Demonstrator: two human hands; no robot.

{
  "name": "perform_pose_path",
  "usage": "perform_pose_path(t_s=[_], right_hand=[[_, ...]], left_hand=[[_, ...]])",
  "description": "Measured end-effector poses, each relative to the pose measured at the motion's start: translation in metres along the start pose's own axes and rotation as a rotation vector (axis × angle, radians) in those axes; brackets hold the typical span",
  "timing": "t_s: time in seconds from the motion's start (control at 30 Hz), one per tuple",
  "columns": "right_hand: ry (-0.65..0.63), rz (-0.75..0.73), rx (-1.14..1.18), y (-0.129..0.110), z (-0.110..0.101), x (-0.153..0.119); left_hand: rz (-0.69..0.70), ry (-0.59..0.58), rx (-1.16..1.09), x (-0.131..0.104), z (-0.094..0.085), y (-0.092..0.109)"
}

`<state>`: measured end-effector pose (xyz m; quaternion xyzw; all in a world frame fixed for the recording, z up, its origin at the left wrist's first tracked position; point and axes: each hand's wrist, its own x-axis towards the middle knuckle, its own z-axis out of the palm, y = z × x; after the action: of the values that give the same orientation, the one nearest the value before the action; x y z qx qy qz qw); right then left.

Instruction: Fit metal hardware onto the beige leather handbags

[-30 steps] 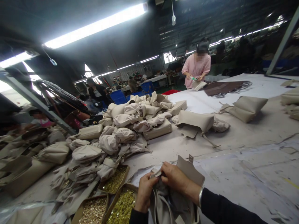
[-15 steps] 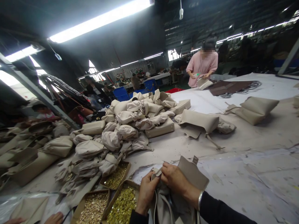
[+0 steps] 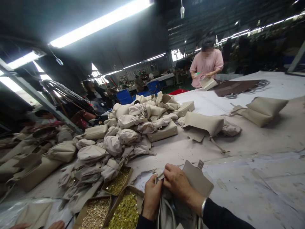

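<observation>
A broad pale bench fills most of the view. Left of the beige bag that the person works on, and farther back, a large heap of beige bags is piled on the bench. Behind the bag lies one flap bag, and farther right a pillow-like bag. At the far end, well beyond the bag, a person in a pink top handles a piece. Just left of the bag sit open cardboard boxes of gold-coloured metal fittings, with a brassy lot behind them. The bag lies at the near edge of the bench, its flap turned away. The right hand lies over the bag's top, fingers curled and pinching a small strap end. The left hand grips the bag's edge beside it, fingers closed on the material.
</observation>
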<state>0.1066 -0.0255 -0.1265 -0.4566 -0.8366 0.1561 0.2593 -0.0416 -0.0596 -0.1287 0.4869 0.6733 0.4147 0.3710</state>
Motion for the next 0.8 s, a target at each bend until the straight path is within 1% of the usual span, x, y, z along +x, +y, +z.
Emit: perform_pose_path(t_s=[0.07, 0.13, 0.2, 0.37, 0.43, 0.53, 0.63, 0.8], right_hand=[[0.028, -0.002, 0.033, 0.001, 0.001, -0.001], [0.03, -0.004, 0.079, 0.003, 0.004, 0.0], [0.021, 0.003, 0.13, 0.005, 0.008, 0.0], [0.019, 0.043, 0.245, 0.01, 0.014, 0.001], [0.02, 0.061, 0.287, 0.011, 0.015, 0.002], [0.007, 0.072, 0.335, 0.012, 0.015, 0.002], [-0.018, 0.041, 0.368, 0.01, 0.012, 0.002], [-0.069, 0.002, 0.422, 0.011, 0.003, 0.002]], left_hand=[[0.013, -0.067, -0.053, -0.001, -0.006, 0.004], [0.017, -0.077, -0.066, -0.002, -0.009, 0.005], [0.011, -0.039, -0.025, -0.003, -0.008, 0.004], [0.003, 0.092, 0.084, -0.002, 0.004, -0.002], [0.007, 0.099, 0.056, -0.001, 0.006, -0.004], [-0.021, 0.037, -0.039, 0.003, 0.003, -0.005], [-0.066, -0.025, -0.114, 0.006, -0.003, -0.007], [-0.143, -0.076, -0.212, 0.007, -0.008, -0.01]])
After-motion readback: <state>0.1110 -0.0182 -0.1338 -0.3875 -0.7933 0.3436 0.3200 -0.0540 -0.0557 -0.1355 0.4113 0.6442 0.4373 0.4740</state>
